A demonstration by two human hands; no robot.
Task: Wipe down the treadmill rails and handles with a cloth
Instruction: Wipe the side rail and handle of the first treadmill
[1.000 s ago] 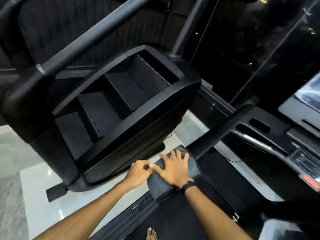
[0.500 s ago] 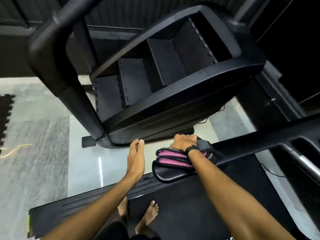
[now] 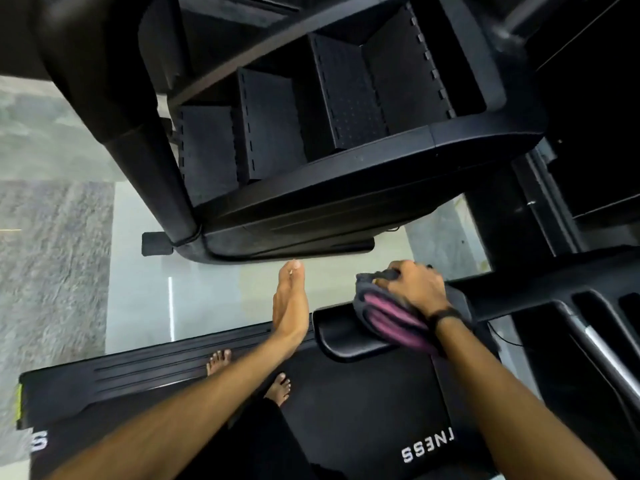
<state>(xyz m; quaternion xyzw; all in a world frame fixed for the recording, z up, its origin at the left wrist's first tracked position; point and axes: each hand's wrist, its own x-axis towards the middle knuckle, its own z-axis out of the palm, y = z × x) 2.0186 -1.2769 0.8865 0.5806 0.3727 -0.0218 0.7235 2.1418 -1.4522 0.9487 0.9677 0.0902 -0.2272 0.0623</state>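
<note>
A black stair climber (image 3: 346,140) fills the far half of the view, its stepped treads rising to the right; it looms larger and nearer the top than half a second ago, since the view has tipped further down. Beneath it lies pale glossy floor (image 3: 145,299), with grey carpet (image 3: 52,254) to the left. The treadmill deck (image 3: 363,410) spans the near part, white letters reading "NESS" mirrored near the right forearm, and more of the deck shows now than before. Two bare feet (image 3: 277,388) stand on its left side rail. The treadmill handle (image 3: 343,336), a padded black arm, runs from centre towards the right.

The cloth (image 3: 388,317), grey with pink folds, sits bunched on the handle's near end, just where it was half a second ago. The right hand (image 3: 414,289) lies on top of it, fingers curled over the cloth's far edge and gripping it; a dark band circles the wrist. A second ago that hand lay flat on the spread cloth. The left hand (image 3: 290,301) hangs in the air just left of the handle, fingers straight and together, holding nothing; whether its edge touches the handle is hard to judge. Earlier it pinched the cloth's corner.
</note>
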